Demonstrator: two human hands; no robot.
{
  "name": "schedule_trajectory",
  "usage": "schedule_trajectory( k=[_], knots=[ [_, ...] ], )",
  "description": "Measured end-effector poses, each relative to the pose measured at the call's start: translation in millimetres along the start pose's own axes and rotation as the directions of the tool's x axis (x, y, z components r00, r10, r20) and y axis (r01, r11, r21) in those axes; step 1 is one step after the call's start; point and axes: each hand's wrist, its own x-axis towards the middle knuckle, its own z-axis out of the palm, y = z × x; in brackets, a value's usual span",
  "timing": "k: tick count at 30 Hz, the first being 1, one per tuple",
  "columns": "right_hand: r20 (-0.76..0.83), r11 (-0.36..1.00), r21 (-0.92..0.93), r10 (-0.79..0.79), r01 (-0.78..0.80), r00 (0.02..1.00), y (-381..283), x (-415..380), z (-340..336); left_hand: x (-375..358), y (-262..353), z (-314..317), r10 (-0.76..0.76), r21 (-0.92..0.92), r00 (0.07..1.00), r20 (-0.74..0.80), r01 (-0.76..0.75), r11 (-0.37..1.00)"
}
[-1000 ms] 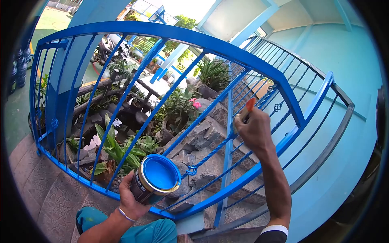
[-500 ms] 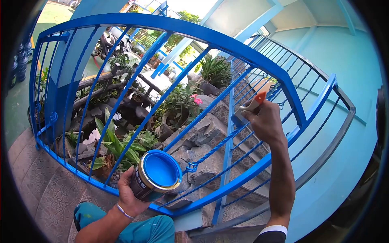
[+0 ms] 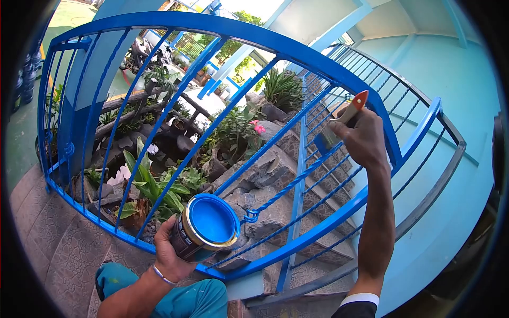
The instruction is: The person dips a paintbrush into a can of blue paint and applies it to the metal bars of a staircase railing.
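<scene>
My left hand [image 3: 172, 248] is wrapped round an open paint can [image 3: 186, 239] with a dark label, holding it in front of the railing. Blue paint [image 3: 212, 218] shows inside its rim. In my right hand [image 3: 366, 139] is a paintbrush [image 3: 352, 108] with an orange-red and pale handle. Its blue-coated bristles [image 3: 322, 144] are right at a twisted bar [image 3: 286, 190] of the blue metal railing [image 3: 233, 36]. A small curled ornament [image 3: 251, 216] sits lower on that bar, close to the can.
Behind the railing are stone steps [image 3: 281, 228], rocks and green plants [image 3: 154, 185] with a pink flower [image 3: 258, 127]. An unpainted dark handrail [image 3: 424, 220] runs along the light-blue wall [image 3: 456, 85] at right. Tiled floor [image 3: 69, 254] lies at lower left.
My right hand has moved to the right and slightly up with the paintbrush, and more of the brush's handle and bristles shows. My left hand and the paint can have barely shifted.
</scene>
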Motion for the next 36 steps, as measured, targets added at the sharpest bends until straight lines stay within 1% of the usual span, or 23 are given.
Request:
schedule_trajectory(
  k=[1, 4, 5, 8, 10, 11, 14, 15, 16, 18, 21, 23, 25, 26, 28, 29, 32, 33, 34, 36],
  knots=[
    [0.06, 0.997, -0.083, 0.01, -0.005, 0.998, 1.2, 3.8, 5.0, 0.0, -0.7, -0.6, -0.004, -0.002, 1.0, 0.006, 0.004, 1.0],
    [0.061, 0.983, -0.179, 0.047, -0.035, 0.997, 13.5, 14.6, -7.5, 0.0, 0.8, 0.8, 0.002, 0.001, 1.0, 0.01, -0.002, 1.0],
    [-0.007, 0.993, -0.118, 0.03, -0.03, 1.0, 13.2, 12.5, -18.5, -0.6, 0.9, 1.2, 0.002, 0.001, 1.0, 0.007, -0.002, 1.0],
    [-0.2, 0.995, -0.074, -0.076, 0.062, 0.977, 48.5, 16.9, -40.3, -0.4, 0.6, 2.0, 0.004, -0.007, 1.0, 0.001, -0.004, 1.0],
    [-0.282, 0.993, -0.102, -0.085, 0.058, 0.956, 46.4, 13.7, -55.6, 1.3, -0.7, -2.2, 0.0, -0.032, 1.0, -0.02, -0.001, 0.999],
    [-0.316, 0.997, -0.074, -0.039, 0.016, 0.948, 47.2, 14.5, -60.1, 2.9, -1.8, -4.4, -0.003, -0.044, 1.0, -0.028, 0.002, 0.999],
    [-0.417, 0.989, 0.053, -0.102, 0.137, 0.903, 44.7, 9.2, -50.3, 6.0, -3.6, -11.8, 0.013, -0.043, 0.999, -0.037, -0.015, 0.999],
    [-0.328, 0.991, 0.085, -0.067, 0.099, 0.942, 30.0, 5.0, -45.7, 5.7, -3.3, -10.2, 0.011, -0.042, 0.999, -0.03, -0.012, 0.999],
    [-0.231, 0.977, 0.19, -0.048, 0.093, 0.972, 26.1, 4.5, -37.2, 4.7, -2.7, -7.7, 0.007, -0.04, 1.0, -0.022, -0.008, 0.999],
    [-0.085, 0.993, 0.121, -0.007, 0.017, 0.996, 21.7, 6.1, -23.7, 2.7, -1.9, -4.2, 0.0, -0.038, 1.0, -0.015, 0.0, 0.999],
    [-0.114, 0.998, 0.027, -0.05, 0.053, 0.992, 46.5, 17.0, -14.7, 1.2, -0.2, -1.9, 0.002, -0.043, 1.0, -0.019, -0.002, 0.999],
    [-0.193, 0.999, -0.023, -0.026, 0.022, 0.981, 52.3, 20.8, -31.4, 0.5, -0.7, -1.6, 0.003, -0.047, 1.0, -0.028, -0.004, 0.999],
    [-0.292, 0.998, -0.065, -0.01, -0.009, 0.956, 44.1, 19.4, -47.2, 0.2, -0.5, -0.8, 0.003, -0.046, 1.0, -0.025, -0.004, 0.999],
    [-0.329, 0.992, -0.121, -0.068, 0.029, 0.942, 53.6, 22.5, -54.7, 0.2, 0.1, -0.9, 0.003, -0.046, 1.0, -0.024, -0.004, 0.999],
    [-0.4, 0.989, -0.15, -0.068, 0.008, 0.914, 57.3, 23.9, -67.4, 0.9, 0.3, -2.3, 0.014, -0.03, 1.0, -0.016, -0.014, 0.999],
    [-0.428, 0.988, -0.152, -0.088, 0.024, 0.899, 60.7, 25.1, -72.3, 1.7, -0.1, -2.7, 0.017, -0.022, 1.0, -0.011, -0.017, 1.0],
    [-0.462, 0.992, -0.122, -0.084, 0.031, 0.883, 40.2, 23.2, -77.3, 4.0, -2.2, -4.6, 0.016, -0.051, 0.999, -0.033, -0.018, 0.999],
    [-0.448, 0.991, -0.094, -0.123, 0.09, 0.885, 40.8, 27.2, -71.9, 3.6, -2.4, -4.0, 0.012, -0.05, 1.0, -0.028, -0.013, 0.999],
    [-0.392, 0.993, -0.047, -0.115, 0.105, 0.913, 33.2, 30.1, -67.4, 2.6, -1.9, -2.2, 0.007, -0.048, 1.0, -0.021, -0.008, 0.999],
    [-0.219, 1.0, -0.002, -0.022, 0.022, 0.975, 11.4, 36.1, -56.4, 1.8, -2.8, -0.5, -0.004, -0.049, 1.0, -0.012, 0.003, 0.999]
  ],
)
